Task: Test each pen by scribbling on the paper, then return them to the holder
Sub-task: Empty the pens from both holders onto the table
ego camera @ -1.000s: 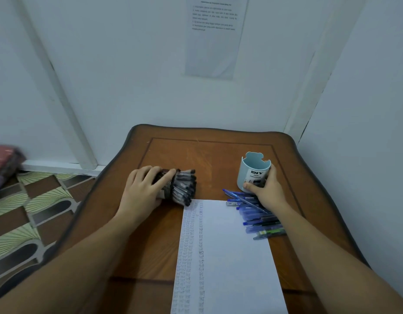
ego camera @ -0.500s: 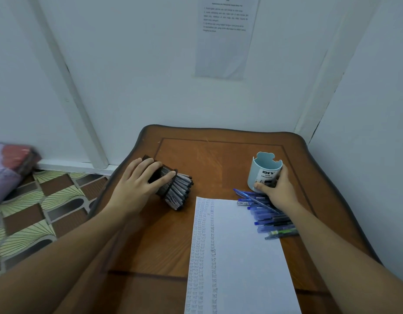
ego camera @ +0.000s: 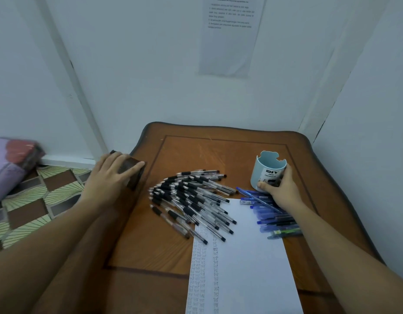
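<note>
Several black-capped clear pens (ego camera: 191, 200) lie fanned out on the brown wooden table (ego camera: 218, 150), their tips reaching onto the white paper (ego camera: 248, 268). My left hand (ego camera: 110, 177) grips a dark brown mesh holder (ego camera: 133, 175) at the table's left edge; it lies on its side, emptied. An upright light blue pen holder (ego camera: 264, 168) sits at the right, and my right hand (ego camera: 279, 189) grips it low down. Several blue pens (ego camera: 270, 214) lie in a pile beside the paper under my right wrist. Rows of small scribbles run down the paper's left side.
White walls close in behind and to the right of the table. A printed sheet (ego camera: 230, 35) is stuck to the back wall. A patterned floor (ego camera: 37, 200) and a purple and red bundle (ego camera: 12, 164) lie to the left.
My left hand has pulled the dark holder away to the left edge, and the black pens have spilled out onto the table and paper. My right hand has stayed on the blue holder.
</note>
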